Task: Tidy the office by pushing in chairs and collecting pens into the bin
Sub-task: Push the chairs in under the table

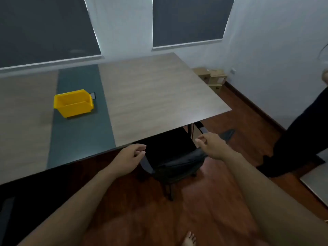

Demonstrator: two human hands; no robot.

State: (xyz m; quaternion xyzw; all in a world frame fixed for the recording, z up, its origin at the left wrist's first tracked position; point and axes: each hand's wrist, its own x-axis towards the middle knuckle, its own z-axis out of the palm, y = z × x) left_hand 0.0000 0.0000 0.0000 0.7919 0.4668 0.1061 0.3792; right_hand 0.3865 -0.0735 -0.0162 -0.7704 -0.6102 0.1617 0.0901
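Observation:
A black office chair (174, 162) stands at the table's near edge, its seat partly under the wooden table (150, 96). My left hand (130, 156) hovers at the left end of the chair's backrest, fingers loosely curled and holding nothing. My right hand (211, 145) hangs over the right end of the backrest, fingers relaxed and holding nothing. A yellow bin (73, 102) sits on the table's dark centre strip at the left. No pens are visible.
Another person in dark clothing (301, 135) stands at the right near the wall. Cardboard boxes (213, 78) sit on the floor in the far corner. A grey surface (317, 183) juts in at the right edge. My bare foot (190, 239) is on the wooden floor.

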